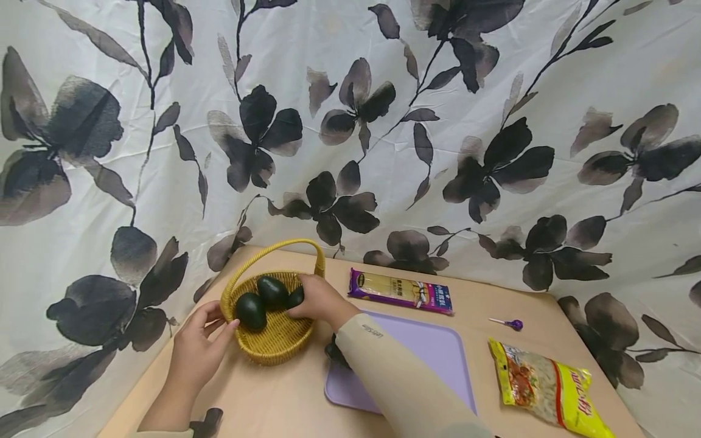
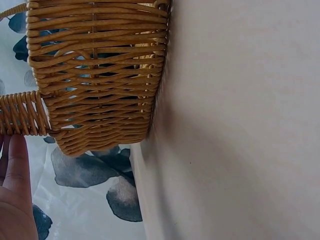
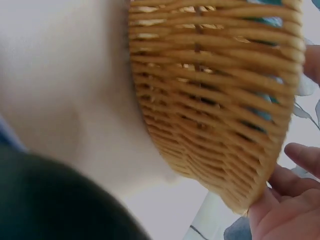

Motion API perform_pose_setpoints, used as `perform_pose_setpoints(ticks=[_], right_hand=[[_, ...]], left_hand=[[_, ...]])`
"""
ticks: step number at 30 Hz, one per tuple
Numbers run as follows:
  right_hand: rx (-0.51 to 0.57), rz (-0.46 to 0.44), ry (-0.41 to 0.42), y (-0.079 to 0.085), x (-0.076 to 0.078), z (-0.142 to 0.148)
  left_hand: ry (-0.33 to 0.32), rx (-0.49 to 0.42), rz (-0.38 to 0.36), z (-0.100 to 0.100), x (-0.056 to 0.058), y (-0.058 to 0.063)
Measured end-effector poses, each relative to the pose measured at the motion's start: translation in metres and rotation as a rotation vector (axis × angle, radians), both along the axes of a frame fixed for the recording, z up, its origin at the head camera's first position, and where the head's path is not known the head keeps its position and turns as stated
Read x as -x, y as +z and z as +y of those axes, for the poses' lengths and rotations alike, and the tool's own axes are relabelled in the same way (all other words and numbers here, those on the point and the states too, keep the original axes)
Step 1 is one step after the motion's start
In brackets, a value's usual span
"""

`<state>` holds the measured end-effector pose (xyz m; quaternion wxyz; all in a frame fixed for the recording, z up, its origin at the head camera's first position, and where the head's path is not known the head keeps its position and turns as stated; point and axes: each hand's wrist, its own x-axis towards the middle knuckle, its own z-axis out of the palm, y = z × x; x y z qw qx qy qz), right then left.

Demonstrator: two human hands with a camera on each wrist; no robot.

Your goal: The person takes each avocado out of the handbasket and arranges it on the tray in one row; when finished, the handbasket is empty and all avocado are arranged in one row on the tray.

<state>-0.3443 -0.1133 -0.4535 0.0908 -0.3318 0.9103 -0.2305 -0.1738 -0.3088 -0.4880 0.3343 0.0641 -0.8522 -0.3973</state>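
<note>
R hand [image 1: 319,298] — avocado [image 1: 296,297] in bskt [image 1: 280,340]

A lilac tray [image 1: 438,356] lies on the peach surface [image 1: 274,398], with a purple pasta packet [image 1: 400,292] just beyond it. Rightward, a purple lollipop [image 1: 513,325] lies near a yellow-ended food bag [image 1: 542,386]. Flower-printed cloth [image 1: 383,164] hangs behind.
</note>
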Motion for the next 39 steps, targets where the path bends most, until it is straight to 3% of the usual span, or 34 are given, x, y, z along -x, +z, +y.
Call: perform_pose_setpoints(ticks=[6, 14, 32, 39], right_hand=[[-0.043, 0.004, 0.053, -0.003, -0.007, -0.007], [-0.157, 0.090, 0.096, -0.007, -0.011, -0.011], [-0.230, 0.107, 0.151, -0.008, -0.023, -0.011], [-0.202, 0.100, 0.191, -0.010, -0.025, -0.007]], left_hand=[[0.001, -0.006, -0.003, 0.001, 0.000, 0.000], [0.019, 0.000, -0.014, 0.002, 0.000, 0.000], [0.012, 0.020, -0.005, 0.001, 0.001, 0.000], [0.015, 0.022, -0.015, 0.002, -0.002, 0.001]])
